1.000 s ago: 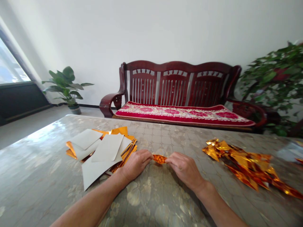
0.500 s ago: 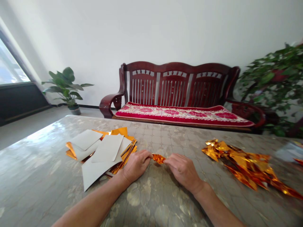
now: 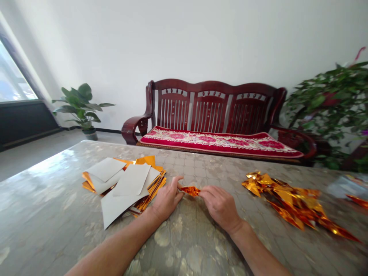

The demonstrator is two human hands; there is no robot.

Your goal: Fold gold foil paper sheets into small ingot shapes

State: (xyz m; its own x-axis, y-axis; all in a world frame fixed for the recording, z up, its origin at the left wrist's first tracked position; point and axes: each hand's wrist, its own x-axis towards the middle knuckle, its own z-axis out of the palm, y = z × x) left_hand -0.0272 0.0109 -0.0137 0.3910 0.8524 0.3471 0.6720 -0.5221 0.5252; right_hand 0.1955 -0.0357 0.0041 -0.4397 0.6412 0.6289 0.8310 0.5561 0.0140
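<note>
A small folded piece of shiny orange-gold foil paper [image 3: 190, 191] with pointed ends is between my hands, just above the table. My right hand [image 3: 221, 207] pinches its right end between thumb and fingertips. At the left tip, my left hand [image 3: 168, 197] has its index finger lifted and its thumb apart from it; the tip lies in the gap between them. Beside my left wrist is a loose stack of foil paper sheets [image 3: 155, 190], several showing their pale backs [image 3: 130, 180]. To the right lies a heap of folded gold foil pieces [image 3: 293, 197].
The table [image 3: 178, 245] has a patterned, glossy cover. At its right side are a clear plastic bag [image 3: 342, 186] and another foil piece [image 3: 358, 201]. Beyond the table stands a dark red wooden bench [image 3: 211, 111] with a red floral cushion [image 3: 218, 142]. Potted plants [image 3: 82, 105] flank it.
My left hand has loosened its pinch on the foil's left end, its index finger rising. The right hand keeps its pinch. The view has shifted slightly.
</note>
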